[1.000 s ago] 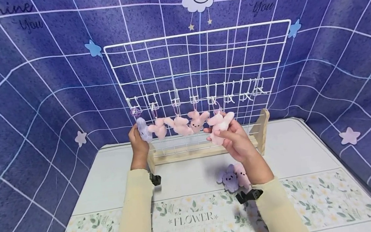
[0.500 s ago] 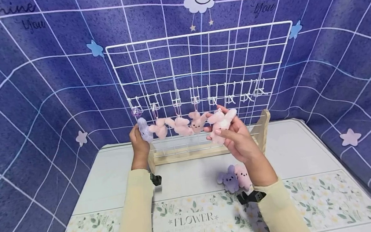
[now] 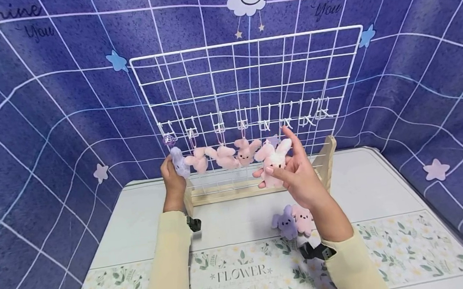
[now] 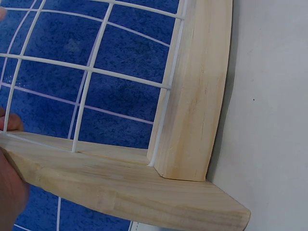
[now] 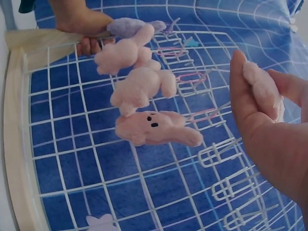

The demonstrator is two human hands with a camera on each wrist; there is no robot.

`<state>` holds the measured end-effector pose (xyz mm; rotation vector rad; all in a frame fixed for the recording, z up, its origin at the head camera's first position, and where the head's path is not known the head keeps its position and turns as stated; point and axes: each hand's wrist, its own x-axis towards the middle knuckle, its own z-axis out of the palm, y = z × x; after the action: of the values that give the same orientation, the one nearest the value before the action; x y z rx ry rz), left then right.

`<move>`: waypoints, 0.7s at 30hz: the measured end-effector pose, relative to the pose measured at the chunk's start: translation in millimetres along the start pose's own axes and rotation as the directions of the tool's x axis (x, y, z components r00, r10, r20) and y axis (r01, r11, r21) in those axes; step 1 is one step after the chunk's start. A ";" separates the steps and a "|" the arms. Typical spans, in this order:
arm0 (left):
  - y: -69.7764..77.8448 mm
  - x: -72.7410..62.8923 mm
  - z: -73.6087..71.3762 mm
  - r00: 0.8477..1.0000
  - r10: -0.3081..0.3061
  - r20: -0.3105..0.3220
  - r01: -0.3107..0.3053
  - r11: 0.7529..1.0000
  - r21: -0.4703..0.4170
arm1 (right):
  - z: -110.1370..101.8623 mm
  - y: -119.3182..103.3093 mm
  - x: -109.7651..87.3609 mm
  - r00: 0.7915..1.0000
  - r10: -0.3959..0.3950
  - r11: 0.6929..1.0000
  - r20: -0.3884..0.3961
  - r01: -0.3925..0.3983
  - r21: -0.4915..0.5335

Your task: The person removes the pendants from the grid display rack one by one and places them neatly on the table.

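Observation:
My right hand holds a pale pink plush bunny keychain between thumb and fingers, in front of the wire grid and below the white hooks. Its index finger points up beside the bunny's ear. From the right wrist view, the bunny lies against the fingers, apart from the grid. My left hand grips the left end of the wooden stand, fingers showing through the wires in the left wrist view. Beside that hand hangs a purple plush; several pink bunnies hang in line to its right.
On the table, a purple plush and a pink plush lie near my right wrist, with a white thing partly hidden by the wrist strap. The white wire grid stands upright, with bare hooks on its right side.
My right hand has drawn the bunny slightly down, and its chain loop no longer shows by the hook. The index finger has straightened upward. My left hand has stayed in place.

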<state>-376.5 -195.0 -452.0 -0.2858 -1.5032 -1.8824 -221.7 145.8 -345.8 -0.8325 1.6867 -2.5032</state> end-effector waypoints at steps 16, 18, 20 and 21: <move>2.8 -0.7 0.6 0.999 -0.031 -0.006 0.032 0.998 0.050 | 5.2 -5.4 -10.0 1.000 0.022 0.987 -0.018 -0.024 -0.161; 4.1 -0.7 1.0 0.999 -0.035 0.001 0.035 0.998 0.049 | 4.8 -5.1 -10.3 0.999 0.035 0.981 -0.029 -0.040 -0.187; 7.9 -1.5 2.1 0.999 -0.034 0.006 0.034 0.998 0.047 | 4.3 -4.7 -10.2 0.998 0.050 0.977 -0.031 -0.055 -0.205; 12.5 -2.8 3.3 0.999 -0.033 0.008 0.032 0.998 0.046 | 4.0 -4.4 -10.3 0.998 0.054 0.976 -0.027 -0.059 -0.208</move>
<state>-367.3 -191.9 -443.0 -0.2500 -1.5632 -1.8713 -210.0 147.2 -345.3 -0.7598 1.9765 -2.3358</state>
